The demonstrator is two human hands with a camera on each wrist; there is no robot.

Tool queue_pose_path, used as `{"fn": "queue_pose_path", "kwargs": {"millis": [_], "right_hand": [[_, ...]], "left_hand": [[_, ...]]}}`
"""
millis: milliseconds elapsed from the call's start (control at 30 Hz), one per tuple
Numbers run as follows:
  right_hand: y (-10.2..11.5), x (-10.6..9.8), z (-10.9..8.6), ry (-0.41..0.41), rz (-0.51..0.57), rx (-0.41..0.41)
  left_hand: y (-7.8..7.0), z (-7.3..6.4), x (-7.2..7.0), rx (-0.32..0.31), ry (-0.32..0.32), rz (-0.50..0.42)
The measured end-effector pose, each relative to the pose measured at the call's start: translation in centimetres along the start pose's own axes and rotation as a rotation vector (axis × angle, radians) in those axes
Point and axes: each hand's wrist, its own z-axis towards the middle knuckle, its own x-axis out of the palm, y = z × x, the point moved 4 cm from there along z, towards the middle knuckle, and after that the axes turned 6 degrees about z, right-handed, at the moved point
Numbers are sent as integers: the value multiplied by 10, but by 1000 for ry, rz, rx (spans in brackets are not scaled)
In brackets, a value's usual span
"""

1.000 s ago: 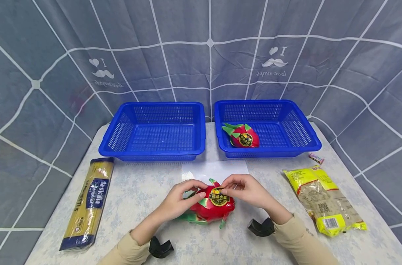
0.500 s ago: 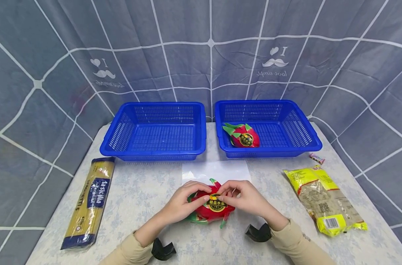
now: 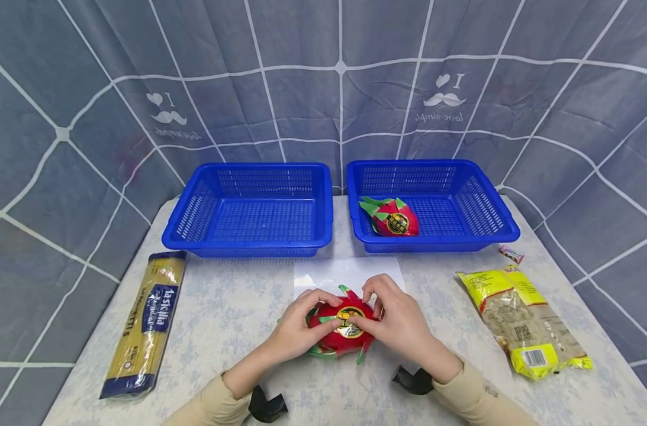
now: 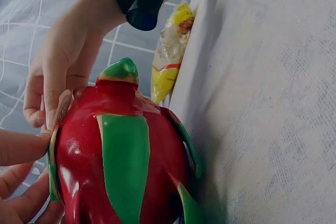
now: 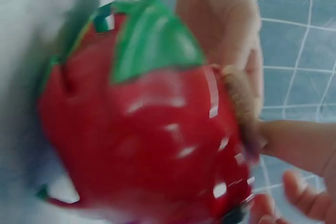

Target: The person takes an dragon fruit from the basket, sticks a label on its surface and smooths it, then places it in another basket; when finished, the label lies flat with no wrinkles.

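A red dragon fruit with green leaf tips lies on the table between both hands, bearing a round black and gold label. My left hand holds it from the left, with index finger and thumb curved over its top. My right hand is at the right side, its thumb pressing on the label while its index finger arches above the fruit. In the right wrist view, that thumb meets the raised edge of the label, and the other fingers stand apart from the fruit.
Behind are two blue baskets, the left one bare and the right one holding another dragon fruit. A spaghetti pack lies left. A yellow bag and small candy lie right. White paper lies behind the fruit.
My right hand first came down toward the fruit, then its index finger lifted away while the thumb went onto the label. The left hand keeps its hold, its thumb slightly lower.
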Motion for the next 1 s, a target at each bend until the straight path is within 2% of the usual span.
{"fn": "queue_pose_path", "kwargs": {"millis": [67, 133, 267, 400, 567, 667, 800, 900, 1000], "right_hand": [[-2, 0, -1, 3, 41, -42], [-5, 3, -3, 45, 94, -76], [-14, 11, -8, 136, 193, -76], [-22, 21, -12, 139, 275, -39], [-27, 26, -15, 125, 295, -35], [-31, 25, -16, 141, 303, -54], [-34, 22, -14, 173, 354, -84], [-36, 21, -12, 206, 436, -81], [-37, 23, -12, 235, 550, -51]], "left_hand": [[-1, 0, 1, 22, -1, -6], [-3, -1, 2, 52, 2, 11], [-1, -3, 8, 69, 12, 36], [1, -5, 15, 46, -1, 24], [4, -6, 17, 44, -28, 5], [7, -4, 16, 47, 1, -58], [10, 0, 12, -21, 91, -229], [10, 2, 9, -70, 137, -316], [10, 3, 8, -99, 145, -333]]}}
